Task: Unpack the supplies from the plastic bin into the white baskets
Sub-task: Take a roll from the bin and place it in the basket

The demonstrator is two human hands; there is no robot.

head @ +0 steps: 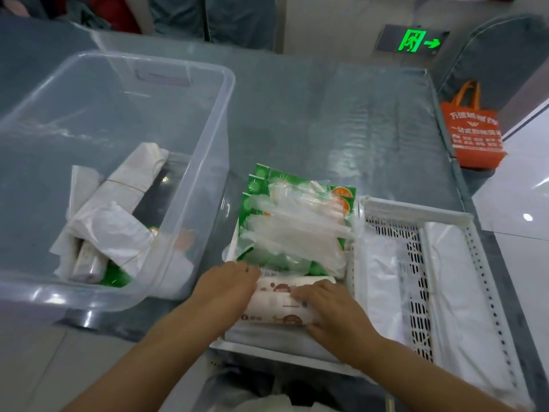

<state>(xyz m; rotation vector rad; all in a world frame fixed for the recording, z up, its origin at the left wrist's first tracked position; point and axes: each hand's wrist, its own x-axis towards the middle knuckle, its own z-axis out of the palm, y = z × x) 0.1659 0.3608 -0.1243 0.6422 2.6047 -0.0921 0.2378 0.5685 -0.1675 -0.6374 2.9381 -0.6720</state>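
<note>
A clear plastic bin (208,120) stands at the left with white bundled bags (116,230) and small packs in its near corner. A white basket (285,355) in front of me holds green packs of clear gloves (297,221). At its near end lies a white printed pack (282,304). My left hand (228,286) presses on that pack's left end, and my right hand (332,310) lies over its right end. A second white basket (416,212) to the right holds white plastic bags (457,281).
The table is covered with a clear sheet (341,114). An orange tote bag (472,135) sits past the table's right edge. Another clear bin (124,43) stands behind the first. People stand at the far side.
</note>
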